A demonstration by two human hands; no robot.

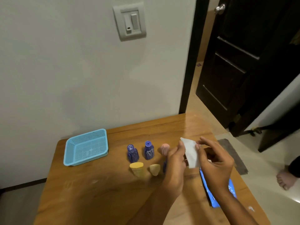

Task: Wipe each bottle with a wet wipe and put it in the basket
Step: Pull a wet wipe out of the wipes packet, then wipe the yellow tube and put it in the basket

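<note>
Right now you hold a white rectangular wet wipe (191,153) above the wooden table (100,184), stretched between both hands. Your left hand (176,161) pinches its left edge with curled fingers, and your right hand (215,166) pinches the right edge between thumb and forefinger, the other fingers loosely bent. The wipe's long axis runs from the far upper left down toward you, its near end hanging free between your hands.

To the left of your hands, the bottles stand upright on the table in two rows. In the far row are a dark blue bottle with white streaks (132,153), a second blue bottle with a round cap (149,150) just beside it, and a pink bottle (165,148) partly hidden by your left hand. In the near row stand a yellow flat-topped bottle (137,168) and a cream bottle (155,169). Another blue shape (164,166) shows behind your left hand; what it is cannot be told.

The light blue plastic mesh basket (86,148) sits at the table's far left corner, well apart from the bottles, its long axis running left to right. A blue wipe packet (214,192) lies flat under your right forearm.
</note>
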